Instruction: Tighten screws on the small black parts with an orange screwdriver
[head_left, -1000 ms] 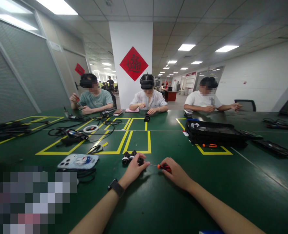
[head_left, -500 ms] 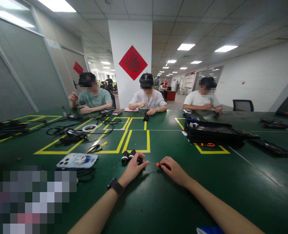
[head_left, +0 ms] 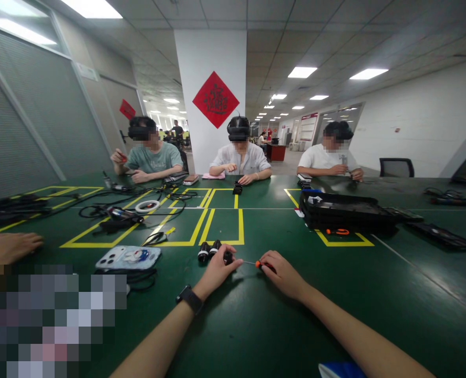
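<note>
My left hand (head_left: 217, 272), with a watch on its wrist, is closed around a small black cylindrical part (head_left: 228, 257), mostly covered by the fingers. In my right hand (head_left: 283, 275) is an orange-and-black screwdriver (head_left: 259, 264). Its thin shaft points left, toward the black part and my left thumb. Whether the tip touches the part cannot be made out. Just left of my left fingers stand two black cylinders with white bands (head_left: 203, 253), on the green table (head_left: 252, 336).
A patterned phone (head_left: 129, 257) lies on cables at left, near another person's hand (head_left: 14, 245). Black trays (head_left: 343, 210) and orange-handled pliers (head_left: 337, 231) are at right. Tangled cables (head_left: 114, 215) and a white tape roll (head_left: 147, 206) lie farther left. Three people sit opposite.
Another person's hand has come farther into view at the left edge. The whole view has shifted slightly. My hands keep about the same pose, with the screwdriver still at the black part.
</note>
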`<state>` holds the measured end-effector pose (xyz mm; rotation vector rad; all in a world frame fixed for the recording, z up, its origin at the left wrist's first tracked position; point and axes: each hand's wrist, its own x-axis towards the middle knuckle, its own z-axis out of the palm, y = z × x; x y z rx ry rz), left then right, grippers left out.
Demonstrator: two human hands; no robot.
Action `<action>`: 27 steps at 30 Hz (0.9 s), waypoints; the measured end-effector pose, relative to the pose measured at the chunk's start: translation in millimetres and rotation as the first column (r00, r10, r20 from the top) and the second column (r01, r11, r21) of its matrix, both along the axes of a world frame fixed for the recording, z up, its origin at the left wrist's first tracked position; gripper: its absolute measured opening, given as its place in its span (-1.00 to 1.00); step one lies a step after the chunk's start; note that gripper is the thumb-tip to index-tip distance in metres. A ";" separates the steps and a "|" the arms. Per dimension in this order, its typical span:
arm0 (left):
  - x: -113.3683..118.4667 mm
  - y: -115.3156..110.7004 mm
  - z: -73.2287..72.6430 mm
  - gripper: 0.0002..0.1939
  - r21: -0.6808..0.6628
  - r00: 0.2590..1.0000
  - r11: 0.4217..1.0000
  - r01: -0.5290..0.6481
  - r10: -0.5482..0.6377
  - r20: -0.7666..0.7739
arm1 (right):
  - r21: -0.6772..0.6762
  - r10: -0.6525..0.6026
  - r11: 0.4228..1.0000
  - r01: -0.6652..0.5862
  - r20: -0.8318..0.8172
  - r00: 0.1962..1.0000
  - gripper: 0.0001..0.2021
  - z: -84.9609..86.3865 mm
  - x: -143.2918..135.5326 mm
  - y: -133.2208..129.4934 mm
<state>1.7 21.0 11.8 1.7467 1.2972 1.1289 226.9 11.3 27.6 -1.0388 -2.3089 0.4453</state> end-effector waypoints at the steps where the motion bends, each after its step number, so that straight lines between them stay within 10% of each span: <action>1: 0.1 0.0 -0.4 -0.64 0.001 1.000 1.000 0.005 -0.005 0.001 | 0.004 0.005 1.000 -0.005 -0.002 1.000 -0.81 0.0 0.4 0.1; 27: 0.0 -2.1 1.6 -0.75 0.069 0.994 0.998 0.011 -0.004 -0.105 | -0.005 -0.009 1.000 0.009 -0.042 0.999 -0.87 -4.7 1.4 -0.1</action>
